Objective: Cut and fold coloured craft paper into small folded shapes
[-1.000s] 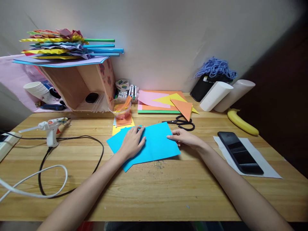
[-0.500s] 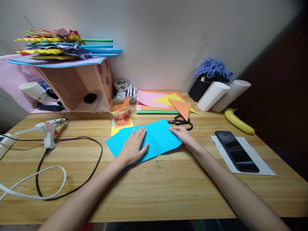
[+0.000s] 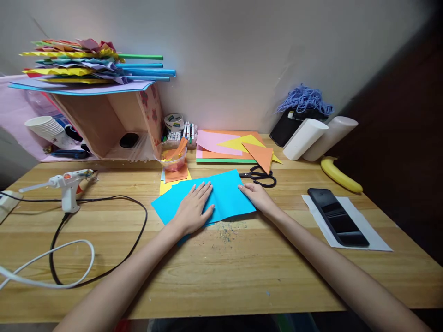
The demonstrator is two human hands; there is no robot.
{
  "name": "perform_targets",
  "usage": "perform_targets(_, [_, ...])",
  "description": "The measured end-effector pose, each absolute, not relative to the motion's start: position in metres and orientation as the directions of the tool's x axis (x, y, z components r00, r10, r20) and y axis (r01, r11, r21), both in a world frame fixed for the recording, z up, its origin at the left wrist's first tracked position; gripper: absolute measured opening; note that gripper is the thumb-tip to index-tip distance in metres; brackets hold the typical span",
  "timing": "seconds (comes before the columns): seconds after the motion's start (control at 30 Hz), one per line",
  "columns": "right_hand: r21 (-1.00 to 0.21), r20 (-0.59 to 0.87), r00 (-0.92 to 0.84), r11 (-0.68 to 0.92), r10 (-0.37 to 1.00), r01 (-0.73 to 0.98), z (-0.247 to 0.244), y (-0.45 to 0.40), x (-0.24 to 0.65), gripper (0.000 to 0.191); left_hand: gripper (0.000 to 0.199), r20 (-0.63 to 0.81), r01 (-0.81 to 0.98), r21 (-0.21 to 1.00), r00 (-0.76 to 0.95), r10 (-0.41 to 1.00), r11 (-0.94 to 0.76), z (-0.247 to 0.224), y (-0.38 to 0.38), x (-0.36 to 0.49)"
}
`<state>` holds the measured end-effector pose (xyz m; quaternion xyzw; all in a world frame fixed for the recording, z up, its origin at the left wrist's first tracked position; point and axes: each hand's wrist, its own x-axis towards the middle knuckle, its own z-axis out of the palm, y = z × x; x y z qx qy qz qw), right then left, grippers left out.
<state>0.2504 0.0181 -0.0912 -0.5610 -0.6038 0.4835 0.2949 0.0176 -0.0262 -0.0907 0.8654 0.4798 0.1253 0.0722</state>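
A bright blue sheet of paper [image 3: 226, 196] lies on the wooden table in front of me, slightly raised toward its right end. My left hand [image 3: 194, 207] rests flat on its middle with the fingers stretched out. At the right edge, my right hand [image 3: 256, 196] pinches the paper between thumb and fingers. Just beyond that hand lie black-handled scissors [image 3: 263, 177], their blades partly hidden. Small orange and yellow paper pieces [image 3: 176, 175] lie past the sheet's left part, below a clear plastic bowl [image 3: 170, 159] of scraps.
A white glue gun [image 3: 71, 189] with looping cables stands left. Coloured paper sheets [image 3: 224, 140] are stacked at the back. A phone [image 3: 337, 216] on white paper and a banana [image 3: 341, 175] lie right. A box [image 3: 152, 110] bearing paper flowers stands back left.
My right hand has moved slightly left with the paper's right edge, which now bends up a little. My left hand stays flat in nearly the same place.
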Motion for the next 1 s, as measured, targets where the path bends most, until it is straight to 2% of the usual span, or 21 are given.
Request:
perform_targets(0.4, [-0.821, -0.336, -0.242, -0.157, 0.91, 0.549, -0.086, 0.013, 0.258, 0.043, 0.056, 0.119, 0.847, 0.232, 0.464, 0.878, -0.479, -0.1, -0.02, 0.016])
perform_targets(0.53, [-0.82, -0.348, -0.216, -0.185, 0.912, 0.541, -0.084, 0.007, 0.26, 0.045, 0.056, 0.11, 0.848, 0.226, 0.466, 0.878, -0.479, -0.1, -0.019, 0.016])
perform_targets(0.8, [-0.858, -0.397, -0.308, -0.23, 0.865, 0.46, -0.084, -0.003, 0.269, 0.043, 0.055, 0.12, 0.841, 0.24, 0.47, 0.874, -0.485, -0.098, -0.02, 0.016])
perform_targets(1.0, [-0.835, -0.39, -0.238, -0.232, 0.89, 0.5, -0.083, -0.014, 0.273, 0.046, 0.054, 0.126, 0.841, 0.243, 0.467, 0.876, -0.483, -0.1, -0.019, 0.016])
